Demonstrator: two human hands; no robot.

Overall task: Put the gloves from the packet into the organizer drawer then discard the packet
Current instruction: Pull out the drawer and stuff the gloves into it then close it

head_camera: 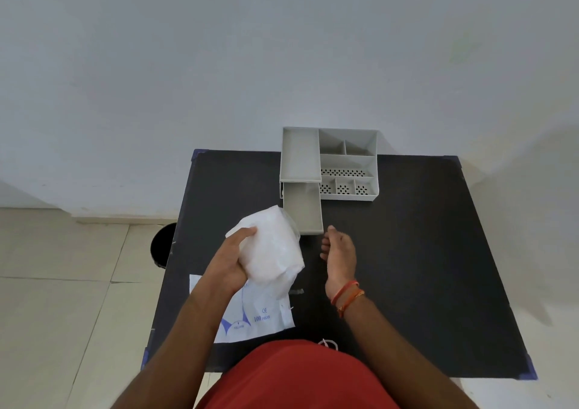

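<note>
Head view: by a pale wall and beige floor tiles, a black rectangular surface carries a grey plastic organizer with its drawer pulled out, before which the left hand grips a white bundle of thin gloves in curled fingers, the right hand hangs loose-fingered, and the flat white-and-blue printed packet lies front-left.

Gloves: a white, crumpled, translucent bundle held above the surface, gripped at its left side by the left hand, just beside the drawer's front corner. Packet: flat, white with blue print reading "100" and a CE mark, lying at the near-left of the surface. Organizer: grey, multi-compartment, upright at the far edge. Drawer: grey, pulled out toward the person, interior bare.
</note>
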